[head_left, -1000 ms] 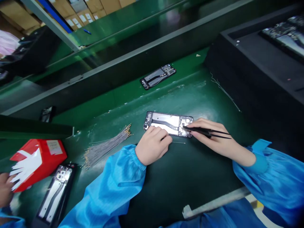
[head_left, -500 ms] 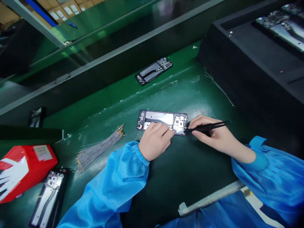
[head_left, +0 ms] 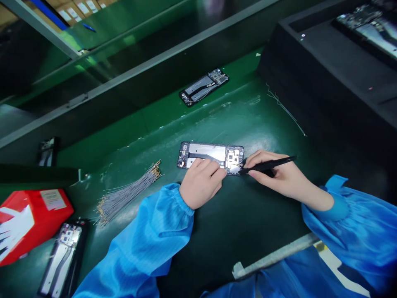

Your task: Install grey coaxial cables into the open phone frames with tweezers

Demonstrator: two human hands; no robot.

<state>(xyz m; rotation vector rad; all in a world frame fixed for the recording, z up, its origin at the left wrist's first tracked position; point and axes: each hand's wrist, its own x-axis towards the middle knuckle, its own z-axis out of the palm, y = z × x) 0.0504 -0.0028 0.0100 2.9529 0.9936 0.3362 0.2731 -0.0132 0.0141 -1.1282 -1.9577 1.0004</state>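
An opened phone [head_left: 207, 150] lies flat on the green bench, its metal plate and circuit board facing up. My left hand [head_left: 203, 182] is closed, its bent fingers pressed on the phone's near edge; what lies under the fingertips is hidden. Black tweezers [head_left: 269, 164] are pinched in my right hand [head_left: 279, 176]. One end of them touches the board corner at the phone's right, while the slim end points away to the right. Left of my left hand rests a bundle of thin grey cables [head_left: 130, 192] with gold-coloured ends.
Another opened phone [head_left: 204, 87] lies on the bench behind. More phones sit at lower left [head_left: 62, 258] and far left [head_left: 48, 151], near a red box [head_left: 34, 223]. A black foam block [head_left: 325, 82] on the right carries phones [head_left: 372, 31]. Loose thin wires [head_left: 287, 109] lie beside it.
The tweezers' slim prongs, apart before, now look together. Both hands stay in almost the same place on the phone; the view has shifted slightly.
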